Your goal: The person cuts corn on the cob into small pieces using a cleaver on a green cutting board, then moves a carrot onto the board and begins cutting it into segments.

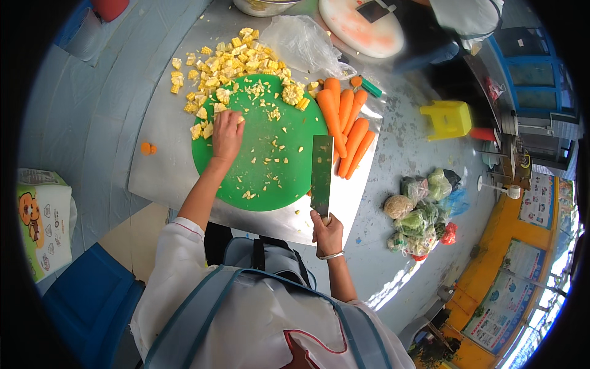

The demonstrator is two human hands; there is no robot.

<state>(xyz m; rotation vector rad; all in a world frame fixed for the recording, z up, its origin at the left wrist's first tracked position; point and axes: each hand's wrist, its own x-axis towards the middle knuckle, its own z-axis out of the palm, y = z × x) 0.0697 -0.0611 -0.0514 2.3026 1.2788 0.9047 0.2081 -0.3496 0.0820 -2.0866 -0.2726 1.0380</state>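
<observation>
My right hand (329, 233) grips the handle of a Chinese cleaver (321, 177), its broad blade pointing away from me over the right edge of a round green cutting board (272, 184). At the board's left side, my left hand (227, 136) has its fingers curled down by some cut corn pieces (203, 114). A bit of corn shows at its fingertips; whether they grip it is hidden. Loose corn kernels (276, 147) are scattered over the board. Past its far edge lies a heap of cut corn cobs (239, 57), with a thick corn chunk (292, 93) on the rim.
Several peeled carrots (345, 115) lie right of the board near a green-handled tool (370, 86). Behind are a clear plastic bag (306, 44), a white chopping board (368, 30) and a metal bowl (267, 6). Bagged vegetables (417, 217) and a yellow stool (446, 120) stand on the floor.
</observation>
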